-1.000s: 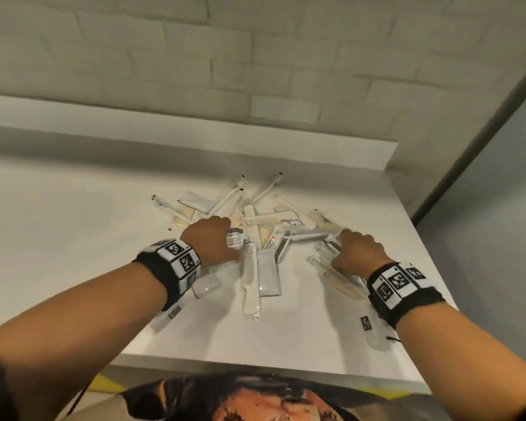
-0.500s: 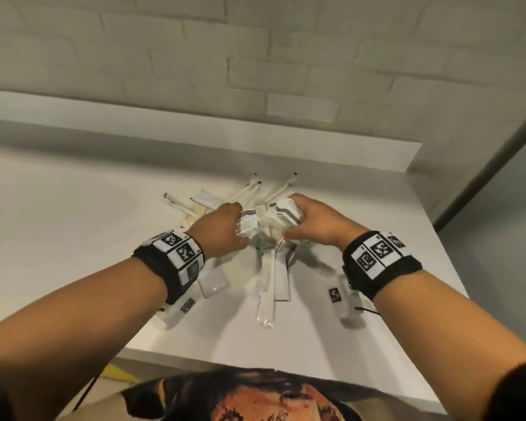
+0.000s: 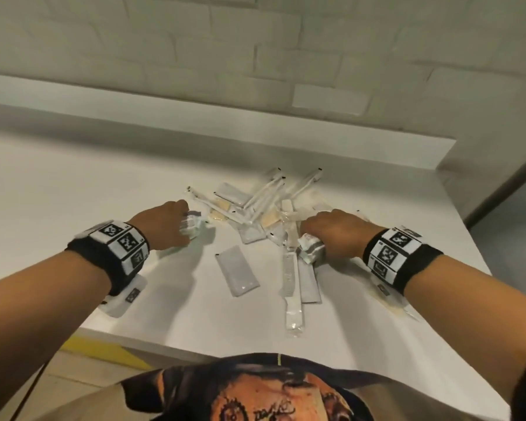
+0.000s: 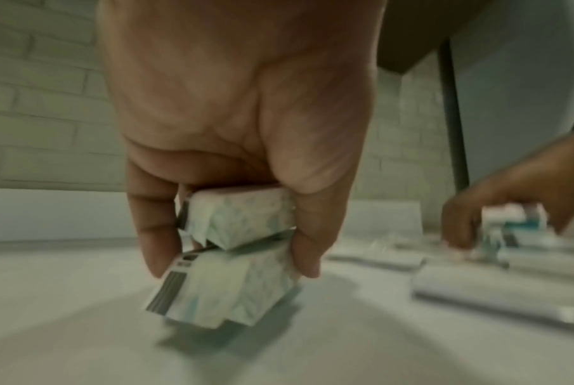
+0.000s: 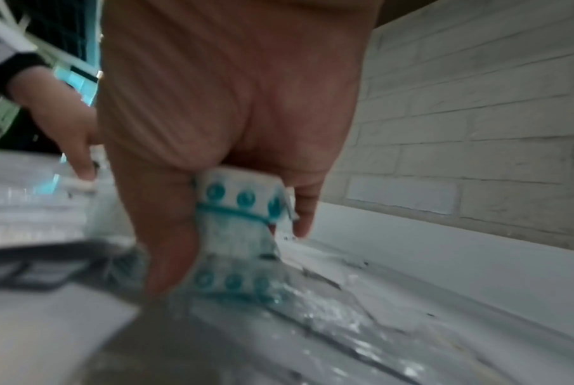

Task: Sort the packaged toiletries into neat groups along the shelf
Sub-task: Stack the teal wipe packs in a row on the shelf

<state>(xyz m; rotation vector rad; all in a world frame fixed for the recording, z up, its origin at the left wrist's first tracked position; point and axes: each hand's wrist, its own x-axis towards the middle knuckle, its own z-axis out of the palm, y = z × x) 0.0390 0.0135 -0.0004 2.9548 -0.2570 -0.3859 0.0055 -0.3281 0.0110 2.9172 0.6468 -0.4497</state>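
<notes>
My left hand (image 3: 167, 223) and right hand (image 3: 336, 233) each grip two wrapped soaps (image 4: 236, 250); the pile (image 3: 255, 205) on the shelf (image 3: 73, 183) remains unsorted.

Setting: plain storage or utility corner, exact kind of room uncertain. White-painted brick wall (image 3: 255, 56) at 12 o'clock. White shelf (image 3: 73, 183) with raised back lip beneath it. Dark upright post (image 3: 504, 183) and grey panel at 2 o'clock. Individually wrapped guest toiletries (image 3: 255, 205) heaped centre suggest hotel housekeeping stock.
</notes>
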